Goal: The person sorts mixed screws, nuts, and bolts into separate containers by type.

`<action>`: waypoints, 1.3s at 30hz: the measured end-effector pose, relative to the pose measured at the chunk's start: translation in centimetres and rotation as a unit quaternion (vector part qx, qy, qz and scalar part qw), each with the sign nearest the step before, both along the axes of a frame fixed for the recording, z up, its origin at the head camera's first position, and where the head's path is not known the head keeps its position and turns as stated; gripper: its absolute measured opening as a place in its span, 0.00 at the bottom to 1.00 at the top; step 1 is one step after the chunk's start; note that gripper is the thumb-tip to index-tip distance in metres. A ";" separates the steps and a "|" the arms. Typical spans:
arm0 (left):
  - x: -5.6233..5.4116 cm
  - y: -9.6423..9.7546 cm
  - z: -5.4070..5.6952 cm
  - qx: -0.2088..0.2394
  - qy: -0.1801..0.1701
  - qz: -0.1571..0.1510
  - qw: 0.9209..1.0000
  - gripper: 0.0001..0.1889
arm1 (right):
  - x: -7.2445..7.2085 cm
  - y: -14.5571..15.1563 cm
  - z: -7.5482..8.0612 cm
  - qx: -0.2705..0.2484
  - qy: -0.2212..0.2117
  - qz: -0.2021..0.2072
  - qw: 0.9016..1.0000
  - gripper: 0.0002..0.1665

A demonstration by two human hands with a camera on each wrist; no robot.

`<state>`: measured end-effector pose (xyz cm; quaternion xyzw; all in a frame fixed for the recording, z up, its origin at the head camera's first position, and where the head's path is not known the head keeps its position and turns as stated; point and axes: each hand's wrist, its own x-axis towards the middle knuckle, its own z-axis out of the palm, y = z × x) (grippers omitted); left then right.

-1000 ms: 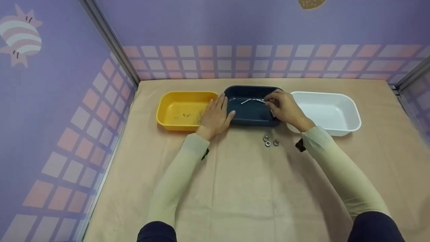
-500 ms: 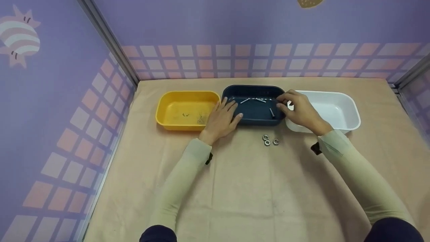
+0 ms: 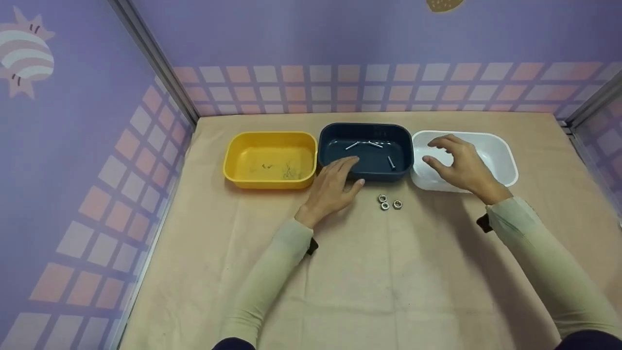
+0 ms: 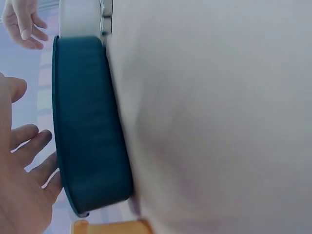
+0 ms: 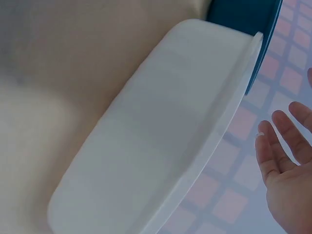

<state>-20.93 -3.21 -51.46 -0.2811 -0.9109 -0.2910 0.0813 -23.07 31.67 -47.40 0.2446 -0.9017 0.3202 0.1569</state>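
Three silvery bolts (image 3: 391, 163) lie apart inside the dark blue bin (image 3: 365, 177) in the middle. Over that bin's front left corner is my left hand (image 3: 333, 187), fingers extended and holding nothing. My right hand (image 3: 464, 165) hovers above the white bin (image 3: 510, 167), thumb and fingers spread with nothing between them. On the cloth in front of the blue bin sit three metal nuts (image 3: 385, 206), two of them close together. The left wrist view has the left hand (image 4: 24, 170) beside the blue bin's wall (image 4: 90, 122); in the right wrist view the right hand (image 5: 287, 165) is relaxed.
At the left stands a yellow bin (image 3: 243, 183) with small dark bits or marks on its floor. The bins form a row along the back of the cloth-covered table (image 3: 354, 272). Purple panels (image 3: 311, 34) rise behind and at the sides.
My right hand has moved right, from inside the blue bin to above the white one, its fingers spreading apart. The left hand has slid right and toward me, off the bins' adjoining rims.
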 end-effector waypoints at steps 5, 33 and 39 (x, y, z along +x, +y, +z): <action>0.9 0.7 -0.6 0.017 0.057 0.010 0.998 0.25 | 1.1 1.8 -0.3 0.004 -0.012 -0.023 1.000 0.26; 1.6 2.6 -1.0 0.061 -0.038 -0.092 0.993 0.20 | 4.4 9.8 -2.6 0.021 -0.061 -0.123 0.990 0.41; 1.5 3.3 -1.0 0.046 -0.090 -0.098 0.990 0.20 | 4.7 11.6 -3.3 0.024 -0.067 -0.147 0.987 0.44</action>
